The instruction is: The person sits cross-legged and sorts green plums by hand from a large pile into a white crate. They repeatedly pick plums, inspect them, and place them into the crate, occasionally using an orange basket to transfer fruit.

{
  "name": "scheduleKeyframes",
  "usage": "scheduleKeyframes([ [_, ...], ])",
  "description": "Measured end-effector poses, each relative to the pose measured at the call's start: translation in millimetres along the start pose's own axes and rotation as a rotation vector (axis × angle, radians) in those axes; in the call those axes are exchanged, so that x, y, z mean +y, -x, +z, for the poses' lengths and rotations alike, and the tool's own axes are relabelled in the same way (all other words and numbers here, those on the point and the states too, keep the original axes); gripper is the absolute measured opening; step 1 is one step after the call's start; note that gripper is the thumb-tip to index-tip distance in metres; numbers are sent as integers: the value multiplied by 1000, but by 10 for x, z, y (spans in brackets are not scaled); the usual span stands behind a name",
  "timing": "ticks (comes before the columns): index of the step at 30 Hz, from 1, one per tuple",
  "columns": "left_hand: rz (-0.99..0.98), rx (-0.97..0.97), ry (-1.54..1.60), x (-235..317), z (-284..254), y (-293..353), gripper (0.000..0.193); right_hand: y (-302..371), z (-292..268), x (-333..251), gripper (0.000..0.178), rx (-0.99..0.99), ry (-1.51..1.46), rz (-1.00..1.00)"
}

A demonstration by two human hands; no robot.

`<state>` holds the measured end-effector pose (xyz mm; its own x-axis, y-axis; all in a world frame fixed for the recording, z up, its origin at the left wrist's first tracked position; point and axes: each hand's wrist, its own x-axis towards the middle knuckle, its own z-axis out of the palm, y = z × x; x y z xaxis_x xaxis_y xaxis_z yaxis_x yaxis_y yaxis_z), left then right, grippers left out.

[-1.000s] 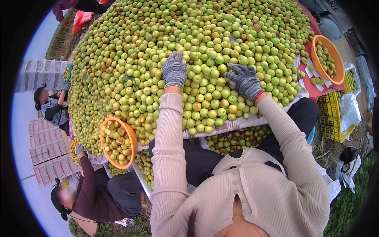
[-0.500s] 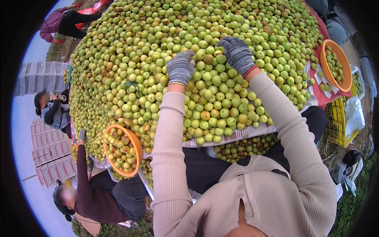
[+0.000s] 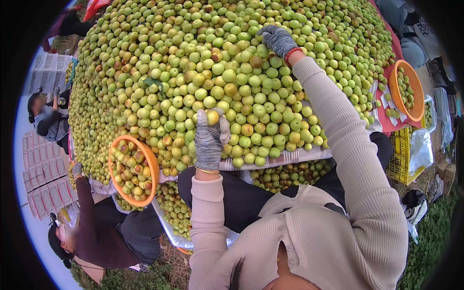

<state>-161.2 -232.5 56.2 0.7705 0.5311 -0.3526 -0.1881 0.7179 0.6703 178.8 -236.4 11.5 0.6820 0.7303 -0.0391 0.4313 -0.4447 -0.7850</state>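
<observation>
Round yellow-green fruit [image 3: 212, 117], one: grasped between thumb and fingers of gloved left hand [image 3: 209, 138], likely to stop it rolling; near edge of fruit heap [image 3: 159, 63]. Gloved right hand [image 3: 276, 39]: farther over heap, fingertips obscured; grip, cannot tell. Orange basket [image 3: 154, 166]: left, presumably for easy reach. Cloth-covered bench [image 3: 300, 155]: mostly buried; heap's far end cut off.

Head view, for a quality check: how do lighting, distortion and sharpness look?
Head view: soft daylight, no hard shadows on the fruit; same view, pale glare on the plastic bag, right; crates slanting near the curved rim, left; a blurred patch on a co-worker's head.
</observation>
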Motion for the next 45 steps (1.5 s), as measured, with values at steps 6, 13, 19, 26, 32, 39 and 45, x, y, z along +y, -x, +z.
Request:
scheduleKeyframes([
  [6,75,-158,168,-8,-86,-96,58,541,61,-106,34,-363,422,-224],
  [13,124,-218,116,-54,-154,-104,46,1110,-91,-445,43,-371,-649,111],
  [19,-10,-341,122,-158,-103,12,28,2212,-473,-435,60,-799,-1536,290],
  [26,-123,-383,555,-930,207,531,40,3104,-708,-343,59,-709,-1388,169],
  [32,-166,-473,808,-1206,450,912,59,3476,-642,73,35,-693,-1431,372],
  [39,108,-103,-603,-1477,496,1146,34,3890,-464,325,41,-717,-1328,488],
  [45,221,105,-307,-1199,136,1348,17,3984,-218,922,38,-683,-547,380],
])
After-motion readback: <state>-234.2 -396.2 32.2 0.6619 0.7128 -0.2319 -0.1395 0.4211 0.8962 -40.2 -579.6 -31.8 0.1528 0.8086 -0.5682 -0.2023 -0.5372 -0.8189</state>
